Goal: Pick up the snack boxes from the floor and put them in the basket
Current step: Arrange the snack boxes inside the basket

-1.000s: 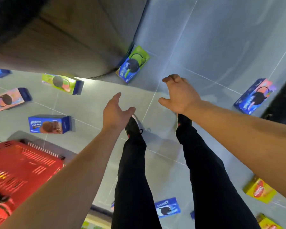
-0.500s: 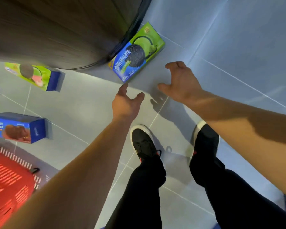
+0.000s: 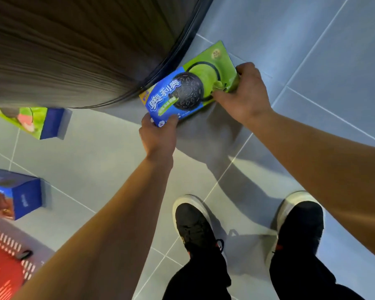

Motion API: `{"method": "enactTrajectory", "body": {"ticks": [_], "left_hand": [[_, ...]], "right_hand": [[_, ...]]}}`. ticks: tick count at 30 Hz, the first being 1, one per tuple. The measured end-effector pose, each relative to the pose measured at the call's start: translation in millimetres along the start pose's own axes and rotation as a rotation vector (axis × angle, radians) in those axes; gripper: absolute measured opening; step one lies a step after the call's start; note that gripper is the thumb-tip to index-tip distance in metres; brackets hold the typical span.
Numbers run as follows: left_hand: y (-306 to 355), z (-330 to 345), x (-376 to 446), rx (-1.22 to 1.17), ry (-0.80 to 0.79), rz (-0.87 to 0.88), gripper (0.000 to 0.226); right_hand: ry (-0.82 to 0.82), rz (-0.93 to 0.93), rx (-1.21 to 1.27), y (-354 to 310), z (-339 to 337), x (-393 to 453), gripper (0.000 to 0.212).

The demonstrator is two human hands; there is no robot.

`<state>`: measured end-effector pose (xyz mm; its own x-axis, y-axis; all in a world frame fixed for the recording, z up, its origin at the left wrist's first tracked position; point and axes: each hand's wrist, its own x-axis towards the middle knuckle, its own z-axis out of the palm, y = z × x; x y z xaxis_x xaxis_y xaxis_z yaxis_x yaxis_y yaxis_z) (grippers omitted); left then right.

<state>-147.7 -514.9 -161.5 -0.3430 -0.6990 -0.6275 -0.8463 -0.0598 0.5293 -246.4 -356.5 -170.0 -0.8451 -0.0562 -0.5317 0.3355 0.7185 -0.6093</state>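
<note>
My fingers are mostly hidden: on the left hand (image 3: 158,135) only the thumb shows, pinching the near blue corner of the cookie box (image 3: 188,87), the rest curled out of sight beneath; on the right hand (image 3: 245,94) the fingers wrap the green end and vanish behind it. Whether the box still touches the floor (image 3: 108,152) I cannot tell. It lies slantwise just beside the dark base of a wooden cabinet (image 3: 74,50), blue at one end, green at the other, a black sandwich cookie printed in the middle under white lettering. At the left edge a green box (image 3: 39,122) and a blue box (image 3: 15,193) are cut off and blurred, and only a corner of the red basket (image 3: 2,271) shows, bottom left. My black shoes (image 3: 195,224) stand below
</note>
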Motion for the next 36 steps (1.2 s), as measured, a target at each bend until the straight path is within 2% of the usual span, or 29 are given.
{"method": "enactTrajectory", "body": {"ticks": [1, 3, 5, 8, 10, 15, 19, 22, 26, 31, 34, 36], "left_hand": [[-2, -2, -1, 0.030, 0.004, -0.019, 0.057], [-9, -5, -7, 0.058, -0.029, -0.105, 0.076], [-14, -6, -14, 0.042, -0.117, -0.147, 0.085], [-22, -4, -23, -0.068, -0.273, -0.105, 0.050], [-21, -7, -31, -0.137, -0.284, -0.075, 0.040], [0, -48, -108, -0.148, -0.301, -0.112, 0.044], [25, -110, -205, -0.123, -0.351, -0.145, 0.049], [34, -159, -270, -0.094, -0.331, -0.133, 0.059], [49, -211, -357, -0.101, -0.251, -0.151, 0.047], [69, -277, -468, -0.162, -0.148, -0.164, 0.043], [73, -316, -518, -0.194, -0.108, -0.204, 0.048], [73, -345, -546, -0.255, -0.058, -0.218, 0.043]], "right_hand": [[0.028, 0.038, -0.022, 5, -2, -3, 0.058], [0.045, 0.109, -0.029, 17, -7, -10, 0.061], [-0.009, 0.123, -0.020, 26, -12, -18, 0.068], [-0.096, 0.123, -0.056, 30, -16, -31, 0.066], [-0.103, 0.156, -0.054, 25, -21, -39, 0.063], [-0.050, 0.203, -0.058, 15, -70, -112, 0.061], [-0.026, 0.233, -0.077, -10, -135, -200, 0.058], [-0.063, 0.230, -0.088, -36, -180, -262, 0.057], [-0.156, 0.167, -0.147, -77, -239, -341, 0.059], [-0.253, 0.019, -0.254, -141, -309, -420, 0.060], [-0.325, -0.032, -0.346, -178, -333, -454, 0.058], [-0.364, -0.098, -0.390, -208, -342, -476, 0.056]]}}
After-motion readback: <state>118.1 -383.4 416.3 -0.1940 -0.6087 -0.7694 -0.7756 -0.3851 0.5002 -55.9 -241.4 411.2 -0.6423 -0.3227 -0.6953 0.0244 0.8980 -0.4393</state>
